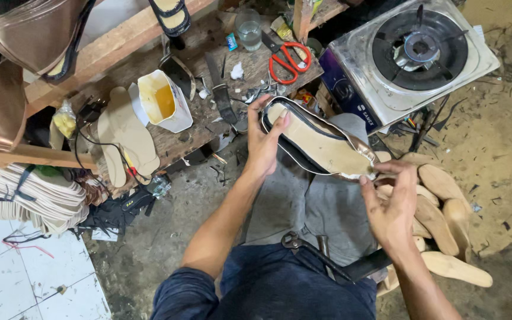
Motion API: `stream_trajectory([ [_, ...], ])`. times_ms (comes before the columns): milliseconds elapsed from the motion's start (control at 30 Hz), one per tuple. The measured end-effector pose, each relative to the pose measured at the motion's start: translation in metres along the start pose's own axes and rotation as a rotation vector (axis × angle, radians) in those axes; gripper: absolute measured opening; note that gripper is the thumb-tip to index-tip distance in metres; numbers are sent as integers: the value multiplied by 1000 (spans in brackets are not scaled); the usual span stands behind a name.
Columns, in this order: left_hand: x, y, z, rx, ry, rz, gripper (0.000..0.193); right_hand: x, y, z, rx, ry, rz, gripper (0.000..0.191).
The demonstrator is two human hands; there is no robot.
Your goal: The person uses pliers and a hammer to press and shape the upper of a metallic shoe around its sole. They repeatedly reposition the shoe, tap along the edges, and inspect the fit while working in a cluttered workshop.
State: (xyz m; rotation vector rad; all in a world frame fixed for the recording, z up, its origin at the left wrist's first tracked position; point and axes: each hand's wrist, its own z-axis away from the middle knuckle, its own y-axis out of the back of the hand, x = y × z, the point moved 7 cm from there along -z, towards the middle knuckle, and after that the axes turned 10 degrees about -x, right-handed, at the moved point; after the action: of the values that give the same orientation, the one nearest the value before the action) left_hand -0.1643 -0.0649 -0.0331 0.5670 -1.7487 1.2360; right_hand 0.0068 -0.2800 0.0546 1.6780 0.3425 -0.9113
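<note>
**Q:** Shoe upper on its last, bronze with a pale cream insole and black edging (pixel 318 145): where is it, and who has it?

**A:** It is held sole-up over the person's grey-clad lap. The left hand (pixel 263 145) clasps one end, thumb lying on the insole; the right hand (pixel 391 207) pinches the bronze edge at the other end.

**Q:** What surface and room surround it?

**A:** A scarred wooden workbench (pixel 179 133) stands just beyond, carrying a white tub of yellow glue (pixel 161 101), red-handled scissors (pixel 288 59), a clear drinking glass (pixel 249 28) and pale cut-out insoles (pixel 127 139). A steel 1-burner gas stove (pixel 413 56) sits beside the bench on a littered dirt floor (pixel 499 160).

**Q:** Edges, open room?

**A:** Wooden shoe lasts (pixel 442 210) are piled close by the right hand. Black pliers (pixel 303 246) rest on the lap. White floor tiles (pixel 25 278) lie at the left, beside stacked pale soles (pixel 37 195).
</note>
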Motion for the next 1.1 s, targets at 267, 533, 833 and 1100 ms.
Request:
stream_trajectory([
  [267, -12, 9, 33, 93, -272, -429, 64, -10, -94, 101, -729, -5, 67, 34],
  [533, 42, 4, 43, -204, -315, -985, 45, -6, -115, 119, -691, 109, 193, 22],
  [833, 62, -25, 39, -689, -453, -1183, 53, 3, -100, 80, -918, -245, -522, 23],
  [1100, 68, -33, 49, -637, -531, -1190, 58, -11, -93, 8, -436, 31, -231, 36],
])
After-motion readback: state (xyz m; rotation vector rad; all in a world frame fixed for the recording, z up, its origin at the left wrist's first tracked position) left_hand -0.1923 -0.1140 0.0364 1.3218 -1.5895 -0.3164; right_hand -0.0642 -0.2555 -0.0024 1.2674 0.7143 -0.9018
